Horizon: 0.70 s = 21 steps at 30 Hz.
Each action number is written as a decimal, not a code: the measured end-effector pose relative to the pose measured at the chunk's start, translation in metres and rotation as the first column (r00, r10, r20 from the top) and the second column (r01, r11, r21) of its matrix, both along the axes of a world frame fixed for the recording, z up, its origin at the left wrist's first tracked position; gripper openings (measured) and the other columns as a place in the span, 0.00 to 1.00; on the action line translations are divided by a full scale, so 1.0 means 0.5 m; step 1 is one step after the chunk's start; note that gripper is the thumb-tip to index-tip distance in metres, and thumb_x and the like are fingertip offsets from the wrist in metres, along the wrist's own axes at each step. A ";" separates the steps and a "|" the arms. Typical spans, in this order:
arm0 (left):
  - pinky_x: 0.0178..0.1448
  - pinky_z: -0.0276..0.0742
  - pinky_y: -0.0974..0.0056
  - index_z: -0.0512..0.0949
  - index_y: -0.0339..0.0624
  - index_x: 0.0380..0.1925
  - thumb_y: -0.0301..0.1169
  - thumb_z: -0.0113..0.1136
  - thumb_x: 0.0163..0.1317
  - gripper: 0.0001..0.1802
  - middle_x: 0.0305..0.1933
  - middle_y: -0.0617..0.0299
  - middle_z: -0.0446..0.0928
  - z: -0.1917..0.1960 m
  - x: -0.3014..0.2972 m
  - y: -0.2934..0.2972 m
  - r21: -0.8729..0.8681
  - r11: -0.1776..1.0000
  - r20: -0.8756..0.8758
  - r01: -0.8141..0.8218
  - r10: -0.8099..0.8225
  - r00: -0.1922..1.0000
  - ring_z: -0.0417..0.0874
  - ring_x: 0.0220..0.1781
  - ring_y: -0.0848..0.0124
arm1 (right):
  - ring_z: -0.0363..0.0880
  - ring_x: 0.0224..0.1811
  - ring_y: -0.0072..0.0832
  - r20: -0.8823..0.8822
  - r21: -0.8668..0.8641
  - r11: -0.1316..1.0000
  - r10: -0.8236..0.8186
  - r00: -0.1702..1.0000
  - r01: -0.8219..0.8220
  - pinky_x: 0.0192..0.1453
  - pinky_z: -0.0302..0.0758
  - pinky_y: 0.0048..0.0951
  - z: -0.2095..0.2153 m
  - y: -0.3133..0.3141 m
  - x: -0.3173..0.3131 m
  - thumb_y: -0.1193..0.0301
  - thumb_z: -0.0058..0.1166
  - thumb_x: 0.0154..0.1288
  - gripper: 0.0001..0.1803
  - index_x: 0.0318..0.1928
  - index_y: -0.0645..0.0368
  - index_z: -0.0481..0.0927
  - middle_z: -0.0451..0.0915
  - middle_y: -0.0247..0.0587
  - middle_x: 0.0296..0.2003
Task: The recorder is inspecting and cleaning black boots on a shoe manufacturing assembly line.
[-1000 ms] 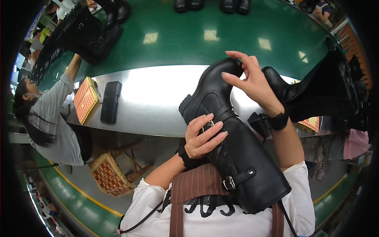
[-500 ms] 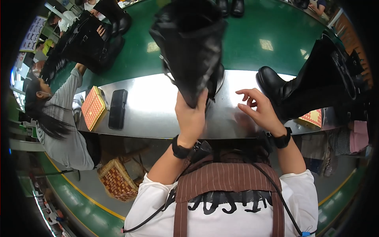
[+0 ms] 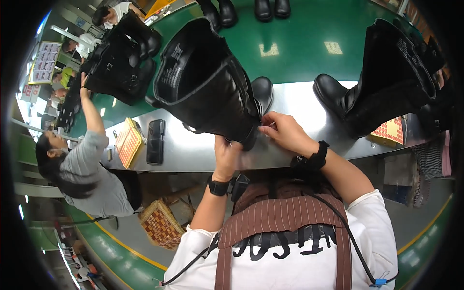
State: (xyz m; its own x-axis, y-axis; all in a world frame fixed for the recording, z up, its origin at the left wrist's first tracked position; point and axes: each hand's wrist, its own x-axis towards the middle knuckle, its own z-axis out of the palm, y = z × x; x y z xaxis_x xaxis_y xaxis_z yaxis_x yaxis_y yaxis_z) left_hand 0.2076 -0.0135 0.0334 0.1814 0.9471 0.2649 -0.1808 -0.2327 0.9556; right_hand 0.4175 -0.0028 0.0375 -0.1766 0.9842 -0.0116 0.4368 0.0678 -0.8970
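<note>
Left hand's (image 3: 226, 155) fingertips are hidden behind the tall black boot (image 3: 210, 84), so how far they wrap can't be made out exactly; boot's sole side also out of sight, and its toe (image 3: 263, 92) only peeks out behind the shaft. Boot is tilted, open top facing up-left toward the camera, lower end down by both hands. Left hand is closed on the boot's lower edge from beneath, thumb side pressed to the leather. Right hand (image 3: 285, 133) sits just beside it on the right, fingers pinched on the boot's edge at the back seam. Boot is over the steel bench (image 3: 299, 104), between the person & the green belt (image 3: 299, 43).

Around: second tall black boot (image 3: 382, 82) stands on the bench to the right, well apart; red dotted card (image 3: 389, 130) near its base. Left on the bench: black phone (image 3: 155, 141) & a patterned pad (image 3: 127, 142). A co-worker in grey (image 3: 92, 169) at far left reaches up to more black boots (image 3: 121, 63). Woven basket (image 3: 162, 224) under the bench
</note>
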 end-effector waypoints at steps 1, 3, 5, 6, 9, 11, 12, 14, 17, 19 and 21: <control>0.67 0.69 0.62 0.62 0.32 0.64 0.31 0.72 0.58 0.39 0.63 0.54 0.70 0.001 -0.003 -0.006 0.022 1.000 -0.133 -0.005 0.008 0.991 0.75 0.62 0.64 | 0.84 0.31 0.40 0.019 -0.041 0.999 0.026 0.999 -0.025 0.40 0.78 0.36 -0.002 0.007 -0.005 0.65 0.62 0.65 0.14 0.40 0.65 0.80 0.83 0.50 0.29; 0.65 0.72 0.61 0.62 0.32 0.63 0.29 0.76 0.53 0.41 0.62 0.53 0.72 0.001 0.001 -0.016 -0.051 0.997 -0.266 -0.051 0.036 0.963 0.76 0.61 0.64 | 0.83 0.29 0.40 0.060 0.009 0.998 0.065 0.996 -0.066 0.37 0.76 0.38 -0.002 0.021 -0.002 0.62 0.60 0.66 0.15 0.35 0.65 0.79 0.82 0.49 0.26; 0.60 0.76 0.60 0.64 0.32 0.59 0.27 0.79 0.48 0.41 0.57 0.51 0.76 -0.005 0.012 -0.019 -0.107 0.991 -0.259 -0.078 0.048 0.965 0.80 0.57 0.64 | 0.81 0.26 0.34 -0.006 -0.118 0.982 0.147 0.989 -0.146 0.34 0.75 0.34 -0.003 0.035 0.011 0.61 0.57 0.69 0.16 0.34 0.63 0.79 0.81 0.44 0.24; 0.60 0.77 0.60 0.64 0.32 0.59 0.27 0.79 0.48 0.41 0.56 0.51 0.77 -0.009 0.017 -0.017 -0.122 0.983 -0.327 -0.135 0.089 0.941 0.80 0.56 0.64 | 0.80 0.25 0.31 -0.044 -0.197 0.960 0.194 0.980 -0.199 0.32 0.74 0.32 -0.004 0.042 0.017 0.61 0.56 0.70 0.16 0.33 0.62 0.79 0.81 0.41 0.23; 0.59 0.77 0.62 0.65 0.31 0.58 0.27 0.77 0.50 0.38 0.51 0.50 0.80 -0.021 0.025 -0.011 -0.056 0.976 -0.409 -0.210 0.169 0.897 0.83 0.52 0.64 | 0.73 0.22 0.19 -0.375 -0.457 0.794 0.238 0.896 -0.402 0.27 0.69 0.24 -0.012 0.059 0.032 0.60 0.51 0.73 0.17 0.31 0.59 0.80 0.78 0.31 0.22; 0.58 0.77 0.62 0.65 0.32 0.58 0.26 0.76 0.51 0.37 0.51 0.50 0.81 -0.024 0.024 -0.008 -0.063 0.981 -0.426 -0.183 0.139 0.894 0.83 0.52 0.63 | 0.69 0.21 0.14 -0.461 -0.483 0.775 0.170 0.871 -0.407 0.25 0.65 0.20 -0.012 0.058 0.027 0.61 0.49 0.74 0.17 0.31 0.57 0.80 0.76 0.27 0.22; 0.58 0.77 0.62 0.65 0.32 0.58 0.26 0.75 0.51 0.37 0.51 0.51 0.81 -0.025 0.024 -0.007 -0.067 0.983 -0.436 -0.171 0.125 0.891 0.83 0.52 0.63 | 0.66 0.20 0.12 -0.482 -0.502 0.772 0.124 0.867 -0.389 0.25 0.63 0.17 -0.007 0.055 0.023 0.61 0.49 0.75 0.17 0.31 0.56 0.80 0.75 0.25 0.22; 0.59 0.77 0.61 0.64 0.32 0.60 0.25 0.74 0.51 0.38 0.52 0.50 0.80 -0.025 0.023 -0.008 0.015 0.980 -0.469 -0.197 0.181 0.864 0.83 0.53 0.62 | 0.65 0.21 0.12 -0.566 -0.497 0.787 0.025 0.824 -0.365 0.25 0.61 0.17 0.019 0.040 0.013 0.61 0.49 0.75 0.17 0.29 0.56 0.78 0.74 0.25 0.23; 0.60 0.76 0.60 0.62 0.33 0.62 0.25 0.74 0.50 0.41 0.55 0.47 0.78 -0.023 0.026 -0.008 0.092 0.974 -0.499 -0.207 0.225 0.837 0.81 0.56 0.60 | 0.64 0.23 0.12 -0.822 -0.195 0.878 0.097 0.561 -0.437 0.27 0.60 0.16 0.110 0.023 0.004 0.60 0.46 0.77 0.18 0.29 0.56 0.76 0.73 0.26 0.24; 0.60 0.76 0.60 0.61 0.33 0.62 0.25 0.73 0.50 0.41 0.56 0.47 0.78 -0.021 0.030 -0.008 0.017 0.979 -0.453 -0.205 0.191 0.871 0.81 0.56 0.60 | 0.64 0.24 0.13 -0.912 0.038 0.890 0.217 0.349 -0.454 0.27 0.60 0.16 0.198 0.024 0.025 0.60 0.44 0.78 0.19 0.30 0.57 0.75 0.72 0.28 0.24; 0.60 0.76 0.61 0.66 0.31 0.60 0.25 0.72 0.51 0.37 0.53 0.48 0.80 -0.018 0.036 -0.007 0.044 0.976 -0.392 -0.212 0.212 0.895 0.82 0.55 0.60 | 0.65 0.21 0.13 -0.853 0.104 0.906 0.293 0.432 -0.409 0.26 0.62 0.16 0.283 0.018 0.048 0.60 0.43 0.79 0.20 0.29 0.58 0.75 0.74 0.29 0.23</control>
State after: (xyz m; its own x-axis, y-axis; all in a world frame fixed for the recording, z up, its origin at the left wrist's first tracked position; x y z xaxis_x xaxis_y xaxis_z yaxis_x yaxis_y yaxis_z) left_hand 0.2256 -0.0171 0.0245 0.0657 0.9746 0.2141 0.2618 -0.2239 0.9388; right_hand 0.4413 0.0061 0.1791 -0.4885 0.8369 0.2469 -0.5598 -0.0835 -0.8244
